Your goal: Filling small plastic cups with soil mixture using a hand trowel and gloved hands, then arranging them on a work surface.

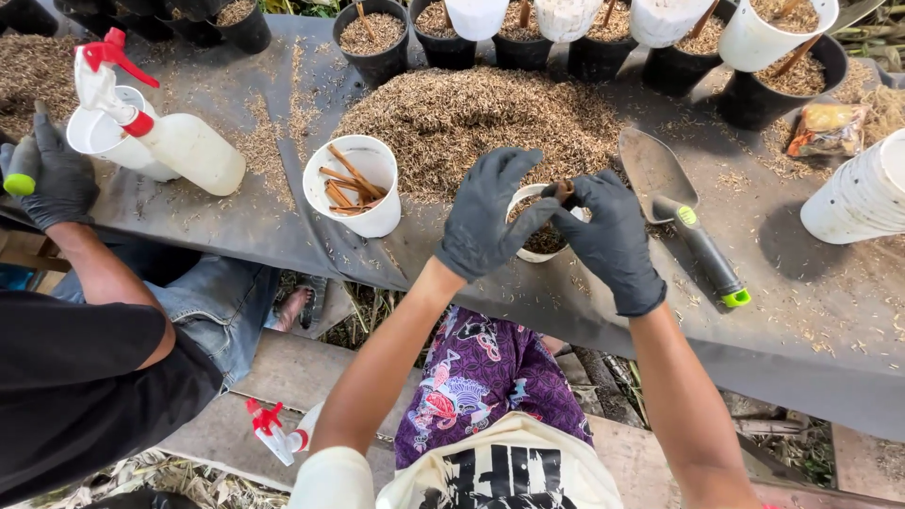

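A grey sheet (236, 217) covers the long table, and on it a broad heap of dry husk (471, 118) spreads behind a small white cup (542, 247) filled with the same husk; the left hand (490, 215), black-gloved, curls round the cup's near rim, while the right hand (608, 236), gloved likewise, pinches a short brown stick (564, 191) upright over the cup's middle, its lower end hidden by the fingers; as I judge it, the cup sits close to the table's edge, so a hard push on the stick could tip it and spill husk onto the lap below, and the stick could lean or snap if the loose filling gives way; counting by size: one husk heap, a row of at least seven black pots (382, 42) at the back, one stack of white cups (863, 193) at the right, one spray bottle (156, 123) with a red trigger lying on the table and a second below on the bench, one white cup of spare sticks (356, 187), one trowel (679, 212) with a green-tipped handle; a neighbour's gloved hand (52, 179) grips a green-capped object at far left.
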